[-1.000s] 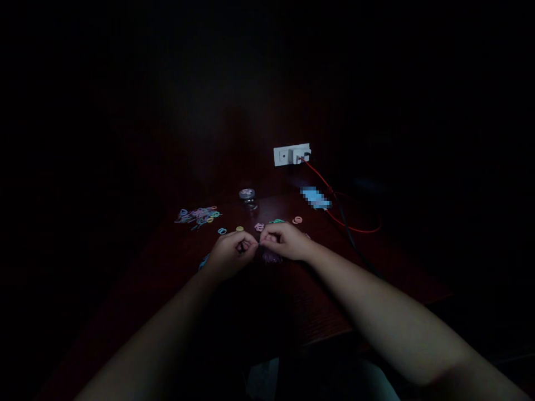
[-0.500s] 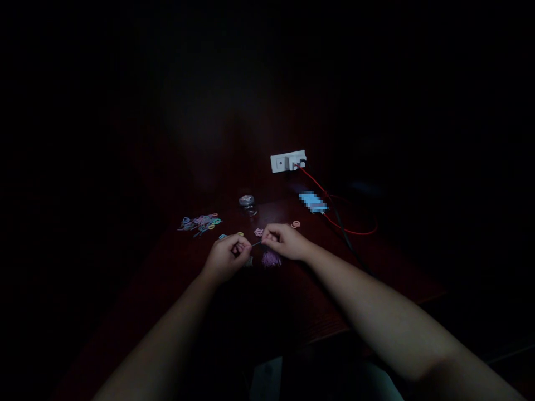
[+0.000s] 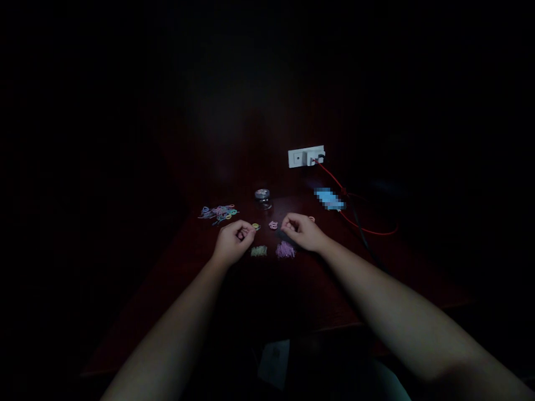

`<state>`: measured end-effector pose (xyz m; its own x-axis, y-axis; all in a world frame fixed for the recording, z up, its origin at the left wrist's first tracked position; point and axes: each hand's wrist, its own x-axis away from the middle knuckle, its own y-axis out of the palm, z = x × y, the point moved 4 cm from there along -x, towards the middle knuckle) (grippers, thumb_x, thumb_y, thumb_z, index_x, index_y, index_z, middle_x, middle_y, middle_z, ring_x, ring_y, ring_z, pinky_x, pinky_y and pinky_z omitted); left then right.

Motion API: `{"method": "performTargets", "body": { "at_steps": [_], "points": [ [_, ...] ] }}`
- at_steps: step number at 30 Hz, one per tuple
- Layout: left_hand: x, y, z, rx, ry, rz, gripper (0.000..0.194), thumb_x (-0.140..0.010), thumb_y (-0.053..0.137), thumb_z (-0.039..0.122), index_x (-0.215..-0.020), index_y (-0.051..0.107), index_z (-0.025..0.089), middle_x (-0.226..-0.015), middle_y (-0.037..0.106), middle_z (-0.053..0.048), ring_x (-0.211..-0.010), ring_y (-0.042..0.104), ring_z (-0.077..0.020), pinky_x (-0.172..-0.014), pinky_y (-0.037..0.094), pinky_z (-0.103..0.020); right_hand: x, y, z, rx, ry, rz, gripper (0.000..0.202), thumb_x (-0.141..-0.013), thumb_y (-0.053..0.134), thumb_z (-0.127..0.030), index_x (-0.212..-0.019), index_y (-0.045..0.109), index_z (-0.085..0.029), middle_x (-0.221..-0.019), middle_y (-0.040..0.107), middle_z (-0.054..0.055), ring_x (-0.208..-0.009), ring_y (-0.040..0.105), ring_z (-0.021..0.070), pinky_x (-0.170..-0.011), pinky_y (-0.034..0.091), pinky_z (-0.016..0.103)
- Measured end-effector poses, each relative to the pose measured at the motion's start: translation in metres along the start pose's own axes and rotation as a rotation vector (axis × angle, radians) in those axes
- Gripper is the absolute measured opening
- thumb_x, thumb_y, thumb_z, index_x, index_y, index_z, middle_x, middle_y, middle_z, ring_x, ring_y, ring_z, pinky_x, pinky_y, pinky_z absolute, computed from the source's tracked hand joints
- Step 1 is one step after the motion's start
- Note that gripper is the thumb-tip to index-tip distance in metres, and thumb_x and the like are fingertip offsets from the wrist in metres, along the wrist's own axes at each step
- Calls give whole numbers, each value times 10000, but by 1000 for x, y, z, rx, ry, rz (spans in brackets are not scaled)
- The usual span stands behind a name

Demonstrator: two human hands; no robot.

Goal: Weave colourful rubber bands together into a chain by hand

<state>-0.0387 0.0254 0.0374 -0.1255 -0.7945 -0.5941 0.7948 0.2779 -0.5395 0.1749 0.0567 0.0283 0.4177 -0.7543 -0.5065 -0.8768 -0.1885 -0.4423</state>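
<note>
My left hand (image 3: 234, 242) is closed in a pinch over the table, beside a yellow hair tie (image 3: 256, 226). My right hand (image 3: 305, 231) also has its fingertips pressed together, above a purple bunch of hair ties (image 3: 286, 249). Whatever either pinch holds is too small and dark to make out. Between the hands lies a small pink group of hair ties (image 3: 273, 225). Nearer to me is a pale green bunch of hair ties (image 3: 259, 251). An orange hair tie (image 3: 311, 219) shows partly behind my right hand.
A mixed pile of coloured hair ties (image 3: 217, 213) lies at the left. A clear lidded jar (image 3: 263, 199) stands at the back. On the right, a blurred bright phone-like device (image 3: 329, 198) joins a red cable (image 3: 368, 230) running from the wall socket (image 3: 297, 158). The surroundings are very dark.
My hands have moved apart; the thin dark band stretched between them no longer shows. The pale green bunch is now uncovered. The whole view has shifted a little.
</note>
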Motion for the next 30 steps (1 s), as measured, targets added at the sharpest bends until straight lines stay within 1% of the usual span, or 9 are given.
{"method": "performTargets", "body": {
  "at_steps": [3,6,10,13,16,19,25,30],
  "points": [
    [2,-11,-8,0,-31,63,161,-791,593,294,-773,641,141,-668,600,-13,-590,496,-96,-551,404,-202,0,-1,3,-2,17,18,175,-801,571,-309,-767,554,-138,-625,443,-39,-547,382,82,-510,304,205],
    [8,-24,-19,-1,-95,110,192,-803,585,317,-786,644,135,-672,591,-13,-590,493,-95,-555,408,-202,0,-3,5,-5,14,27,170,-795,574,-304,-756,549,-140,-622,445,-36,-549,386,86,-513,308,212],
    [25,-42,-35,8,-182,150,226,-808,581,349,-814,645,132,-692,590,-16,-606,503,-99,-572,421,-206,-1,-5,9,10,-12,37,165,-791,575,-297,-748,555,-140,-626,455,-29,-561,394,91,-531,322,223],
    [39,-50,-46,-12,-230,153,234,-799,586,357,-817,648,132,-708,600,-24,-627,517,-106,-592,429,-213,-1,-6,12,1,-10,45,176,-789,575,-313,-748,558,-143,-617,463,-27,-553,394,93,-524,321,224],
    [51,-52,-53,-53,-274,108,225,-784,586,346,-801,655,133,-705,610,-27,-634,529,-112,-600,428,-217,-2,-7,14,-4,-15,60,191,-786,573,-335,-746,561,-148,-617,470,-23,-551,402,99,-523,327,229],
    [57,-52,-57,-105,-294,67,201,-772,566,313,-790,663,138,-697,617,-22,-627,530,-111,-613,429,-220,-1,-7,15,-4,-1,72,207,-777,577,-353,-724,553,-153,-606,466,-23,-543,403,103,-517,326,234],
    [58,-49,-55,-218,-307,22,183,-727,541,261,-767,681,151,-681,644,-17,-599,530,-113,-594,420,-219,0,-8,12,-5,18,74,195,-777,563,-342,-733,557,-151,-626,489,-10,-551,419,106,-511,327,233],
    [58,-46,-53,-264,-332,-17,171,-696,558,267,-740,685,160,-649,637,-8,-576,528,-118,-564,401,-221,1,-10,7,36,15,80,196,-783,558,-340,-736,563,-149,-617,477,-12,-557,421,107,-515,327,230]
  ]
}}
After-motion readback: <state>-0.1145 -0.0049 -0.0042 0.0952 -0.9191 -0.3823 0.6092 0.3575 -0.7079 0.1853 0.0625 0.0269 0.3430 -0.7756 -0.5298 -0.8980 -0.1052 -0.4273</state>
